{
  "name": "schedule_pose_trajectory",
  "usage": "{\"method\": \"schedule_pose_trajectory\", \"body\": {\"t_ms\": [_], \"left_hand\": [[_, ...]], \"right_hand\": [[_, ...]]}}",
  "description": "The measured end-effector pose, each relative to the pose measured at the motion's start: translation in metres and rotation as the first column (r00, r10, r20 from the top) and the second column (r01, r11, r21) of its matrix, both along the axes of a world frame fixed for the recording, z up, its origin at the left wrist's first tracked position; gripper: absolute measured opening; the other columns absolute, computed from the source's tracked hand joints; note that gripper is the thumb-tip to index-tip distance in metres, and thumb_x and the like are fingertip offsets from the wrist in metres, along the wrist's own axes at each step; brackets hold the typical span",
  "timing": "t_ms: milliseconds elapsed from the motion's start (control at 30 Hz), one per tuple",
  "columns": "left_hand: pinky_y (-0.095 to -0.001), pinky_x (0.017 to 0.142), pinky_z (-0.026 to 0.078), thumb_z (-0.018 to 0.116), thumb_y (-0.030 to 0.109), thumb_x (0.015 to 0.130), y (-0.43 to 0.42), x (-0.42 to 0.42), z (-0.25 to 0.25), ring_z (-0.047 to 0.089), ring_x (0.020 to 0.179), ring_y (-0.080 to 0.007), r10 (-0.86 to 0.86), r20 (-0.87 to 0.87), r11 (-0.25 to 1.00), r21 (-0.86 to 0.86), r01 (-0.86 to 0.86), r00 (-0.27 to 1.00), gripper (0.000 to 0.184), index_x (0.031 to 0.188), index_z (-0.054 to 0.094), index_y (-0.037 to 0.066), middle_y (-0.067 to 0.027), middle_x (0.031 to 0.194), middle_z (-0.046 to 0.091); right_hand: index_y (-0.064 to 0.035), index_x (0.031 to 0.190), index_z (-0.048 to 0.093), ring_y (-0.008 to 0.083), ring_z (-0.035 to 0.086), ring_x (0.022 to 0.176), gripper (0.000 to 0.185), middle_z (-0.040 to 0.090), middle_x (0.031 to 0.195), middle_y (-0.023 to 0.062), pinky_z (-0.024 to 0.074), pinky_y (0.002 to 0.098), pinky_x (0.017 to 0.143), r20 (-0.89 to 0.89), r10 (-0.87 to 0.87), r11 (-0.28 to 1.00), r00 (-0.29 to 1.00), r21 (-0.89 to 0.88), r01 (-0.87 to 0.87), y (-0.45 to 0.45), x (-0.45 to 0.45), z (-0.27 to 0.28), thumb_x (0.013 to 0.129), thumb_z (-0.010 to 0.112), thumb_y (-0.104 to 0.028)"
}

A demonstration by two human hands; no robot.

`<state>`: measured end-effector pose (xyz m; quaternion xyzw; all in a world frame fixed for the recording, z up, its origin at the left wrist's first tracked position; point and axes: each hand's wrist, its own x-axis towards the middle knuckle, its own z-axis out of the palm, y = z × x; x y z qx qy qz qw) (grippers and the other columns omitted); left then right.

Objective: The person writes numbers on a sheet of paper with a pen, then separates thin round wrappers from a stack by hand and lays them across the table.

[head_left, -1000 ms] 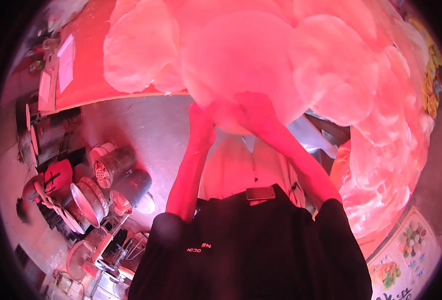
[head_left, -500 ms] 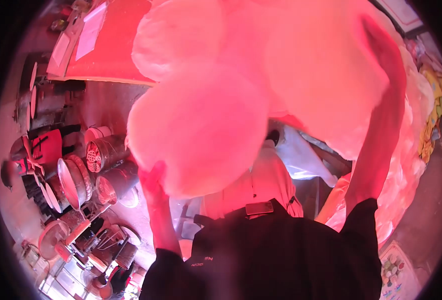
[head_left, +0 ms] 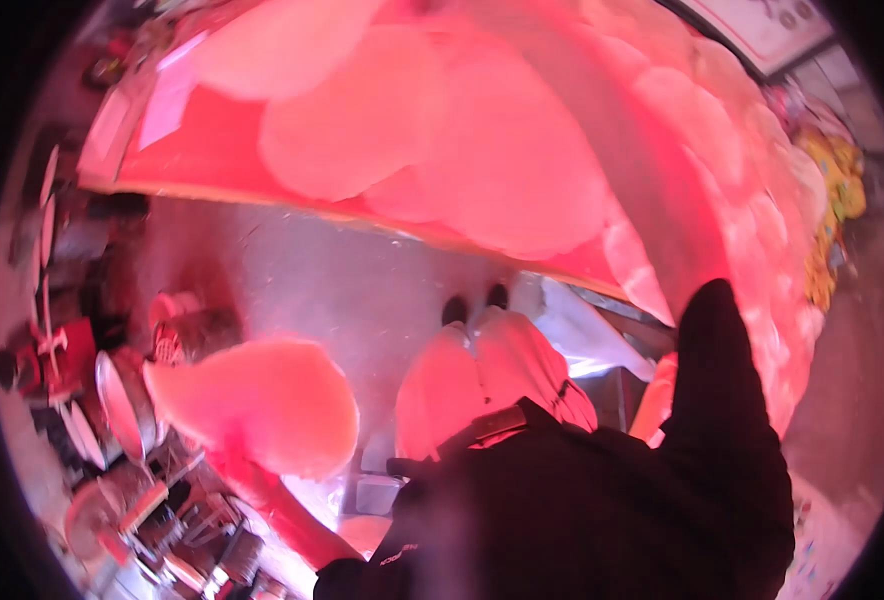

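At the lower left, a soft, pale round piece (head_left: pixel 272 405) hangs off the table, flopped to one side. My left hand (head_left: pixel 230 452) is closed on its lower edge, with the fingers partly hidden. My right arm reaches up over the red-lit table (head_left: pixel 202 150). Near the top edge of the view, my right hand (head_left: pixel 452 10) is smeared by motion, close to more soft round pieces (head_left: pixel 512 160); its fingers cannot be made out.
Overlapping soft pieces (head_left: pixel 762 230) run down the right side. Metal pots (head_left: pixel 127 405) and a stool-like frame stand on the left. A pale cloth or bag (head_left: pixel 587 335) hangs under the table edge. Yellow cloth (head_left: pixel 832 200) lies at the far right.
My left hand has moved down and left with the round piece, away from the table. My right hand has swung from the right side toward the top middle.
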<state>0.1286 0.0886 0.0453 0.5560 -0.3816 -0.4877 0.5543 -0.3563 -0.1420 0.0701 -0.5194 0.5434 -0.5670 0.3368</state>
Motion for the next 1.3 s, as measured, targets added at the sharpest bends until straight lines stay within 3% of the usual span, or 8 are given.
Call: {"method": "schedule_pose_trajectory", "body": {"t_ms": [100, 200, 367, 533, 600, 667, 1033, 1300], "left_hand": [[-0.0328, 0.091, 0.047, 0.054, 0.019, 0.089, -0.01, -0.032, 0.016, 0.057, 0.099, -0.0175, -0.111, -0.046, 0.988, 0.1, 0.115, 0.993, 0.043, 0.126, 0.052, -0.002, -0.0115, 0.113, 0.06], [-0.0345, 0.089, 0.048, 0.053, 0.023, 0.09, -0.026, -0.068, 0.023, 0.058, 0.1, -0.0207, -0.226, 0.032, 0.974, 0.01, 0.226, 0.974, 0.047, 0.128, 0.05, -0.004, -0.015, 0.116, 0.059], [-0.0373, 0.087, 0.049, 0.051, 0.029, 0.09, -0.06, -0.138, 0.028, 0.06, 0.101, -0.0261, -0.272, 0.562, 0.83, -0.274, 0.487, 0.781, 0.055, 0.131, 0.047, -0.007, -0.0208, 0.122, 0.057], [-0.0396, 0.086, 0.049, 0.042, 0.022, 0.096, -0.069, -0.258, 0.048, 0.06, 0.105, -0.0294, -0.048, 0.761, 0.561, -0.515, 0.648, 0.647, 0.048, 0.133, 0.044, -0.009, -0.0236, 0.125, 0.055], [-0.0394, 0.086, 0.049, 0.048, 0.022, 0.095, -0.142, -0.229, 0.033, 0.059, 0.106, -0.029, -0.842, 0.051, 0.523, -0.168, 0.835, 0.537, 0.05, 0.134, 0.043, -0.009, -0.0215, 0.124, 0.055], [-0.038, 0.088, 0.048, 0.051, 0.022, 0.095, -0.16, -0.251, 0.023, 0.059, 0.105, -0.0275, -0.844, -0.346, 0.441, -0.012, 0.897, 0.41, 0.05, 0.133, 0.043, -0.008, -0.0193, 0.122, 0.056], [-0.0354, 0.1, 0.039, 0.055, 0.021, 0.094, -0.227, -0.318, -0.023, 0.05, 0.119, -0.025, -0.553, 0.722, 0.272, -0.316, 0.909, 0.416, 0.05, 0.134, 0.043, -0.006, -0.0168, 0.129, 0.052], [-0.0372, 0.097, 0.043, 0.057, 0.012, 0.09, -0.236, -0.273, -0.085, 0.054, 0.111, -0.0223, -0.737, -0.364, 0.547, 0.173, 0.819, 0.569, 0.047, 0.134, 0.044, 0.002, -0.011, 0.121, 0.056]], "right_hand": [[-0.007, 0.06, 0.056, 0.0175, 0.06, 0.053, 0.018, 0.059, 0.056, 0.0061, 0.0481, 0.0336, 0.047, -0.195, 0.124, 0.949, 0.973, 0.31, -0.059, 0.09, 0.005, -0.115, 0.077, 0.062, -0.01], [-0.0024, 0.104, 0.064, 0.0167, 0.066, 0.081, 0.031, 0.066, 0.096, 0.0074, 0.053, 0.0298, 0.067, 0.555, 0.296, 0.813, 0.777, 0.28, -0.51, 0.214, 0.034, -0.169, 0.094, 0.055, -0.03], [-0.0086, 0.118, 0.058, 0.0215, 0.058, 0.104, 0.054, 0.059, 0.119, 0.0093, 0.0503, 0.0381, 0.079, 0.658, -0.314, 0.697, 0.685, 0.649, -0.305, 0.315, 0.041, -0.134, 0.089, 0.055, -0.054], [-0.0076, 0.137, 0.04, 0.0227, 0.052, 0.117, 0.062, 0.055, 0.126, 0.0082, 0.0425, 0.0395, 0.098, 1.0, -0.016, 0.986, 0.012, 0.014, 0.166, 0.345, -0.012, -0.084, 0.091, 0.054, -0.047], [-0.0053, 0.134, 0.043, 0.022, 0.053, 0.115, 0.057, 0.055, 0.124, 0.0094, 0.0448, 0.0374, 0.095, 0.978, -0.01, 0.913, 0.208, -0.076, 0.4, 0.352, -0.044, -0.071, 0.085, 0.065, -0.026], [-0.0046, 0.122, 0.051, 0.0191, 0.057, 0.104, 0.048, 0.059, 0.113, 0.008, 0.0484, 0.034, 0.085, 0.922, -0.146, 0.821, 0.359, -0.09, 0.564, 0.361, -0.072, -0.042, 0.078, 0.067, -0.012], [-0.0015, 0.1, 0.06, 0.0121, 0.062, 0.079, 0.03, 0.063, 0.087, 0.0033, 0.0506, 0.0246, 0.069, 0.583, -0.534, 0.708, 0.612, -0.087, 0.701, 0.326, -0.109, 0.015, 0.071, 0.07, 0.0], [-0.0021, 0.127, 0.052, 0.0189, 0.062, 0.092, 0.058, 0.065, 0.101, 0.0094, 0.052, 0.0333, 0.078, 0.473, -0.736, 0.662, 0.484, 0.35, 0.663, 0.298, -0.027, -0.102, 0.074, 0.073, -0.009]]}}
